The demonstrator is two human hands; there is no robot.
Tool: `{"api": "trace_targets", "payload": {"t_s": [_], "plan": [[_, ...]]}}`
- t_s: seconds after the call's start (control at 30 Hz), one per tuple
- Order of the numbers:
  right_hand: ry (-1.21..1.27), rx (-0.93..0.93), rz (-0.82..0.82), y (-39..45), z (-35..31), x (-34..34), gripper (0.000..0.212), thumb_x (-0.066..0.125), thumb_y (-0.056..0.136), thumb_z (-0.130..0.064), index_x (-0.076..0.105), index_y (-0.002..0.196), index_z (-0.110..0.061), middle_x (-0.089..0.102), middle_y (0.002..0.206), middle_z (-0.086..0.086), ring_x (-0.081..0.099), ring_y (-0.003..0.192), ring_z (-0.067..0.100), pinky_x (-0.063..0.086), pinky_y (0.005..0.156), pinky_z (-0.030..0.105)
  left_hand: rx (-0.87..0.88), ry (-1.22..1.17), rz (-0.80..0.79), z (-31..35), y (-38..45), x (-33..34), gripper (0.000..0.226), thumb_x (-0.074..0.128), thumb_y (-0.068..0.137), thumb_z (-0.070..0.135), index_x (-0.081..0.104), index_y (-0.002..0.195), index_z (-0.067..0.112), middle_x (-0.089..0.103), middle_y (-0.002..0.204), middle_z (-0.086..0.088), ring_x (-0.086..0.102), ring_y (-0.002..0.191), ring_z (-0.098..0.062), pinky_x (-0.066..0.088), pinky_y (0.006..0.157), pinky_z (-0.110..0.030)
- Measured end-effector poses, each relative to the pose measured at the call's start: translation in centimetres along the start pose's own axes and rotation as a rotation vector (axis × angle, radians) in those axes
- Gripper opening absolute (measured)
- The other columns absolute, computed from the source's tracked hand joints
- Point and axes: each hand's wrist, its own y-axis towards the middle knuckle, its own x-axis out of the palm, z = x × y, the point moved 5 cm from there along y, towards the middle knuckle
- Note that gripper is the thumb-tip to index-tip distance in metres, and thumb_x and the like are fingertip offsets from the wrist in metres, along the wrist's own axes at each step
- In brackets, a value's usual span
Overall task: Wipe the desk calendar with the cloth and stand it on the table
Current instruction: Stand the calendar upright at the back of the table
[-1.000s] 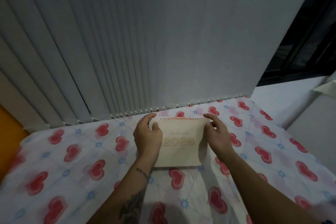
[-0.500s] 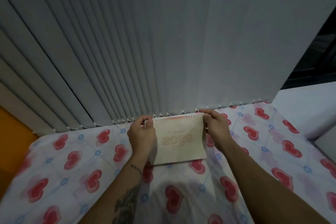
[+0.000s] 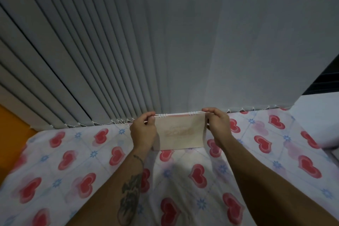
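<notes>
A cream desk calendar point(image 3: 180, 134) with a white spiral binding along its top stands upright near the far edge of the table point(image 3: 77, 161), which is covered in a white cloth with red hearts. My left hand point(image 3: 144, 131) pinches the calendar's upper left corner and side. At the upper right corner, my right hand point(image 3: 217, 126) grips the top edge. The front shows faint pink numerals. The calendar's bottom edge rests on the tablecloth. No wiping cloth is in view.
Grey vertical blinds point(image 3: 146, 42) hang right behind the calendar, their beaded bottom chain at table level. An orange wall point(image 3: 11, 124) is at the left. A white ledge point(image 3: 319, 115) and a dark window point(image 3: 324, 80) lie to the right.
The calendar has been tilted up from leaning back to nearly vertical, closer to the blinds. Both hands stayed on its top corners. My view has shifted left and upward.
</notes>
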Motion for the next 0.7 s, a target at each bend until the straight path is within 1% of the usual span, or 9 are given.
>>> {"api": "trace_targets", "payload": {"t_s": [0.13,0.27,0.37,0.47,0.53,0.57,0.63,0.7], "plan": [[-0.013,0.016,-0.023,0.7,-0.1,0.2,0.025,0.052,0.087,-0.010,0.074,0.089,-0.023,0.072,0.091,0.002,0.067,0.093,0.025,0.057,0.084,0.041,0.021,0.031,-0.055,0.4,0.9,0.1,0.017,0.059,0.096,0.020,0.074,0.100,0.028,0.072,0.097,0.006,0.066,0.090,-0.016,0.057,0.083,-0.034],[-0.060,-0.001,-0.034,1.0,-0.6,0.4,0.025,0.052,0.081,-0.009,0.072,0.082,-0.023,0.072,0.086,0.002,0.067,0.089,0.026,0.055,0.080,0.042,0.039,0.046,-0.093,0.2,1.1,0.3,0.017,0.056,0.098,0.021,0.070,0.099,0.030,0.071,0.098,0.005,0.066,0.090,-0.015,0.057,0.079,-0.034],[-0.055,0.001,-0.038,1.3,-0.7,0.5,0.025,0.051,0.081,-0.007,0.072,0.081,-0.021,0.071,0.087,0.006,0.066,0.090,0.029,0.055,0.082,0.045,0.043,0.046,-0.096,-0.1,1.0,0.2,0.017,0.055,0.099,0.022,0.070,0.100,0.030,0.072,0.099,0.006,0.067,0.090,-0.014,0.058,0.078,-0.033],[-0.054,-0.008,-0.040,1.3,-0.7,0.6,0.025,0.051,0.083,-0.006,0.071,0.084,-0.020,0.071,0.088,0.007,0.066,0.090,0.029,0.055,0.081,0.044,0.056,0.043,-0.107,-0.3,0.9,0.3,0.018,0.053,0.100,0.024,0.069,0.103,0.031,0.071,0.103,0.005,0.067,0.093,-0.016,0.057,0.074,-0.032],[-0.082,-0.040,-0.041,1.2,-0.8,0.7,0.024,0.051,0.085,-0.008,0.071,0.086,-0.020,0.071,0.088,0.004,0.066,0.088,0.026,0.054,0.074,0.039,0.071,0.052,-0.122,-0.4,0.8,0.3,0.021,0.051,0.101,0.025,0.069,0.110,0.030,0.070,0.110,0.001,0.066,0.096,-0.017,0.060,0.076,-0.037],[-0.117,-0.070,-0.040,1.2,-0.8,0.7,0.023,0.050,0.087,-0.009,0.070,0.088,-0.021,0.070,0.088,0.002,0.066,0.087,0.023,0.054,0.070,0.034,0.085,0.061,-0.124,-0.5,0.8,0.3,0.023,0.051,0.101,0.025,0.069,0.115,0.029,0.070,0.113,-0.001,0.065,0.097,-0.018,0.061,0.079,-0.040],[-0.223,-0.124,-0.051,1.2,-1.0,0.6,0.022,0.047,0.093,-0.013,0.066,0.099,-0.023,0.067,0.094,-0.005,0.063,0.089,0.016,0.049,0.066,0.026,0.135,0.115,-0.125,-0.5,0.6,0.1,0.030,0.051,0.101,0.022,0.068,0.125,0.027,0.069,0.121,-0.004,0.063,0.103,-0.021,0.059,0.086,-0.044],[-0.295,-0.146,-0.070,1.0,-0.8,0.5,0.024,0.043,0.098,-0.016,0.062,0.112,-0.024,0.064,0.105,-0.005,0.060,0.091,0.015,0.047,0.066,0.022,0.177,0.180,-0.146,-0.7,0.4,0.0,0.037,0.049,0.102,0.021,0.061,0.136,0.028,0.066,0.129,-0.004,0.061,0.110,-0.023,0.058,0.091,-0.045]]}}
